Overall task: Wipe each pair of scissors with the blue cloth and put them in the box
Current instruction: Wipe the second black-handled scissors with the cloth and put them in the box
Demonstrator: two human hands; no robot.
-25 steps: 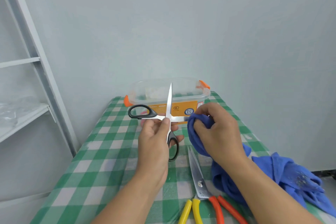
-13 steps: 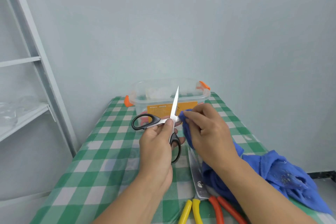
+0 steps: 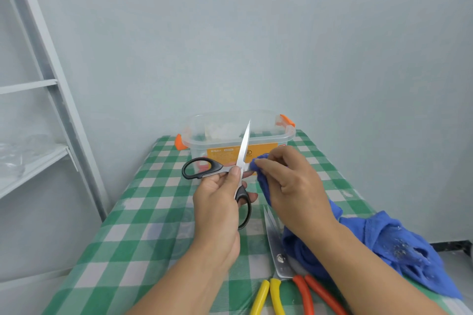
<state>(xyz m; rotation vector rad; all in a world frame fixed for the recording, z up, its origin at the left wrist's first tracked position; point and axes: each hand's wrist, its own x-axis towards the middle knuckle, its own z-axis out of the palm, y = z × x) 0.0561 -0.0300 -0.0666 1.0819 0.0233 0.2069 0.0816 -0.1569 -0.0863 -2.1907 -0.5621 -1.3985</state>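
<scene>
My left hand (image 3: 217, 204) grips the black-handled scissors (image 3: 202, 167) near the pivot, blades spread wide, one blade pointing up and away. My right hand (image 3: 289, 186) pinches a fold of the blue cloth (image 3: 399, 248) against the other blade, just right of the pivot. The rest of the cloth trails down to the table on the right. The clear plastic box (image 3: 286, 133) with orange latches stands open at the table's far end, behind the scissors.
Orange-handled scissors (image 3: 279, 256) lie near the front edge, partly under the cloth, with a yellow-handled pair (image 3: 268, 296) beside them. The table has a green checked cover (image 3: 122, 245). A white shelf frame (image 3: 51, 100) stands on the left. A wall rises close behind.
My right hand with the cloth has slid left along the blade toward the pivot. The scissors have dropped slightly and the upright blade leans more to the right.
</scene>
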